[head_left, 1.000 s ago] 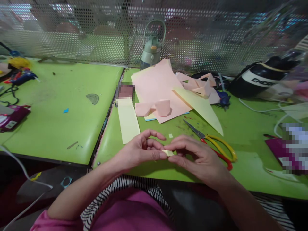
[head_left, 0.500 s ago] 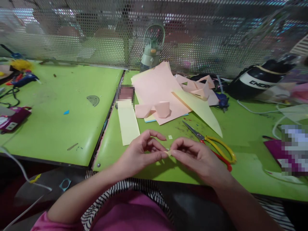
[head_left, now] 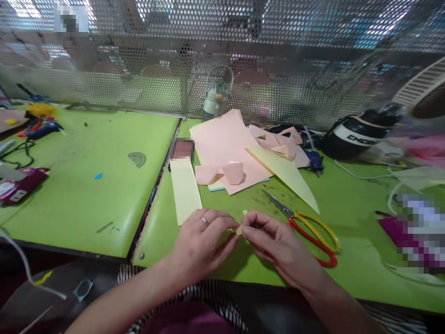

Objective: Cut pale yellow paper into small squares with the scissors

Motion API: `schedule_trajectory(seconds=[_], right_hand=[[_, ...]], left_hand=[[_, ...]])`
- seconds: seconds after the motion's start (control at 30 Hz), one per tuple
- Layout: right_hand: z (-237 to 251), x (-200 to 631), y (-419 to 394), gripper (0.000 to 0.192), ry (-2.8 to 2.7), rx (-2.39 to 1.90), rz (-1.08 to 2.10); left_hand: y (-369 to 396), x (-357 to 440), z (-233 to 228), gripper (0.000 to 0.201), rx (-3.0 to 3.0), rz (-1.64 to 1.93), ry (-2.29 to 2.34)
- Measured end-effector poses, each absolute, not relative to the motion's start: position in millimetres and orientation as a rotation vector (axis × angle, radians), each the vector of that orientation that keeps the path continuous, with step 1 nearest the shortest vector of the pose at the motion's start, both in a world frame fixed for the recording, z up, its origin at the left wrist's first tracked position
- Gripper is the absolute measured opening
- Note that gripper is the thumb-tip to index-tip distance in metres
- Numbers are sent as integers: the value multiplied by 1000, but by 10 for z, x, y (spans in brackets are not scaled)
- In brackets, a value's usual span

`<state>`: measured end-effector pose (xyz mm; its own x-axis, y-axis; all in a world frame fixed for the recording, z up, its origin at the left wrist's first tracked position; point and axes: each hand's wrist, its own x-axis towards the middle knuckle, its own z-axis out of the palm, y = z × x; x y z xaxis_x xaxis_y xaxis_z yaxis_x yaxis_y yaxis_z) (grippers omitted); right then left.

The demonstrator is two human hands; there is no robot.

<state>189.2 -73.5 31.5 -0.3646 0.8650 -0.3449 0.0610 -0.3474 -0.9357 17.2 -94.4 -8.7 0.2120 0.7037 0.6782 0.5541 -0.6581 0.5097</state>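
Table: green top (head_left: 347, 204) under our hands.
Left hand (head_left: 201, 241): knuckles up, fingertips pinching paper scrap (head_left: 239, 230).
Right hand (head_left: 278, 241): pinching its other side.
Scissors (head_left: 306, 225): just beyond our right fingers.

Single head cam, looking forward and down at the table (head_left: 104, 204) (close range), mesh screen (head_left: 278, 69) behind it.

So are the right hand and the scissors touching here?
Apart. The head view shows a strip of green table between the right hand and the scissors; its fingertips pinch the small yellow paper piece instead.
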Motion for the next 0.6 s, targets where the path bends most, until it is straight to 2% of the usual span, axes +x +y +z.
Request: schedule_trajectory(seconds=[0.1,0.3,0.4,0.5,0.6], right_hand=[[310,1900,-713,33,-1263,-1234,1833],[326,1881,-704,32,-1230,-1194,1942],[338,1918,-701,29,-1390,-1222,1867],[258,2171,-628,31,-1805,-1391,1443],[53,2616,-500,35,-2148,-1711,541]], left_hand=[[-959,150,-56,11,2187,1414,1171],[-982,81,31,11,1619,1118,1128],[-965,83,30,13,1321,1053,1061],[-929,85,23,17,1004,1048,960],[-883,67,17,21,813,1081,905]])
